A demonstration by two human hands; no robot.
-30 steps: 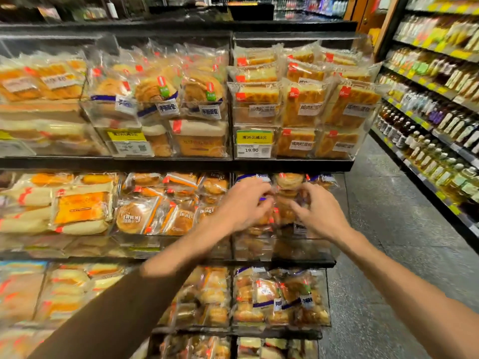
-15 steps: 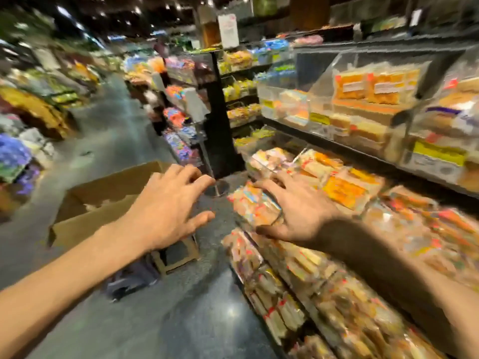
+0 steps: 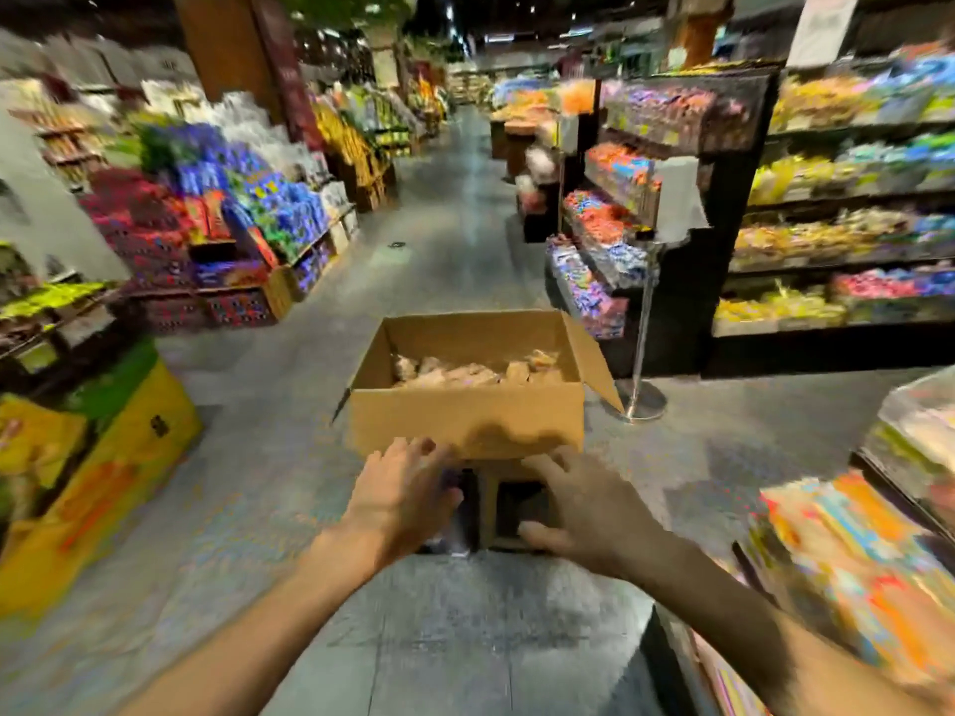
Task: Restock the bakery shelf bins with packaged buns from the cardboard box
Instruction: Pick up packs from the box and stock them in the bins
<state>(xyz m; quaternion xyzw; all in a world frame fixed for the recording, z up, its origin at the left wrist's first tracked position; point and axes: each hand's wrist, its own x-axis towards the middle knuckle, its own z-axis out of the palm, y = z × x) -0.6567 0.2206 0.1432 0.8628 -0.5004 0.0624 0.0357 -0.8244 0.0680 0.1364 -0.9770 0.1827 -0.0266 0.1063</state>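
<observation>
Store aisle now ahead, cardboard box (image 3: 465, 418) nearer, left hand (image 3: 403, 501) and right hand (image 3: 586, 509) spread, seemingly empty

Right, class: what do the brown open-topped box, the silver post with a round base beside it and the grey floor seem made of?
Brown open-topped box: cardboard, matt; dull tan faces, folded flaps. Silver post: probably polished metal; bright glints on its base. Grey floor: perhaps polished stone or concrete; soft sheen, but blur leaves it open.
</observation>
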